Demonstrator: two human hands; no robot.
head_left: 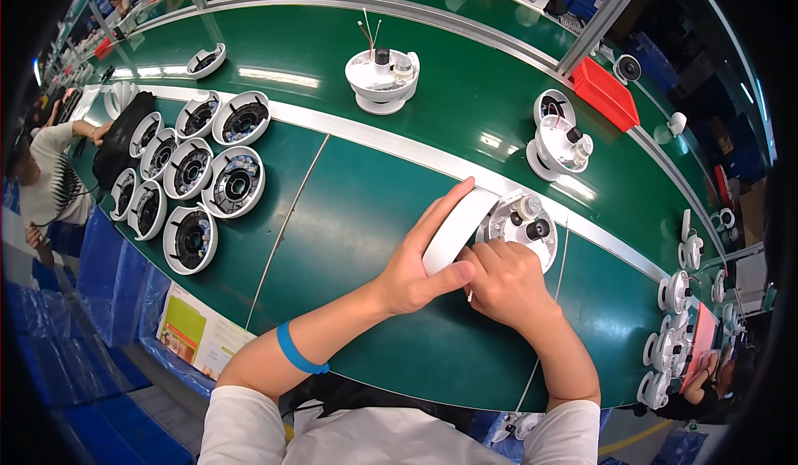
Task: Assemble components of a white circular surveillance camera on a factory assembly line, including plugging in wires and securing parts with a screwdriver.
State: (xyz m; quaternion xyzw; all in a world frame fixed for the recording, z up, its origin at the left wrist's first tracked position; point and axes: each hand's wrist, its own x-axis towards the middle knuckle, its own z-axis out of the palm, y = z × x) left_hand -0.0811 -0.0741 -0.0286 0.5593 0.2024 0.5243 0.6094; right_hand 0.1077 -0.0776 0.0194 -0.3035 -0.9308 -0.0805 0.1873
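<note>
a person's two bare hands meet over a green bench (349, 216), seen from above. the left hand (416, 270) has its grip closed around a white curved housing ring (455, 231), thumb below and fingers along the far edge, tilting it up on its side. just to the right of that grip, touching the ring, sits a white round camera base (524, 224) with small dark and silver parts on top. the right hand (507, 282) rests against the near edge of the base, its fingers curled tight at the seam where ring and base meet; whether they pinch anything cannot be told. a blue band (298, 350) circles the left forearm.

well to the left of the hands lies a cluster of white dome housings (195, 174) with dark centres. beyond the hands, further up the bench, stand two more white assemblies (382, 78), one with loose wires. to the far right, more white units (669, 332) line the bench edge near another person's hand (702, 382).
</note>
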